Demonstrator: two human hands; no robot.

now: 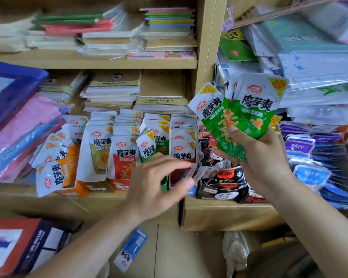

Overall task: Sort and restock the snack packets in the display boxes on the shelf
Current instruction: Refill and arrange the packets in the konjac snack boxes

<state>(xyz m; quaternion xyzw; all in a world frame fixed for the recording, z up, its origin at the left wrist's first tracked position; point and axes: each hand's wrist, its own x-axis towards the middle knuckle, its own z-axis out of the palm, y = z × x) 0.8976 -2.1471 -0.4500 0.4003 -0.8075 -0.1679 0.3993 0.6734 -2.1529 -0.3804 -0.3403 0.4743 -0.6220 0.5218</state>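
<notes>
Snack packets [239, 121] with green fronts fan out at two o'clock from centre, gripped in the curled fingers of the right hand [257, 157]. Left hand [159, 183], blurred, reaches beside the display boxes [119, 184] at its nine o'clock; whether it holds anything cannot be told.

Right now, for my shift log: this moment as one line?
right hand: holds green packets | left hand: blurred, at boxes, grip unclear
</notes>
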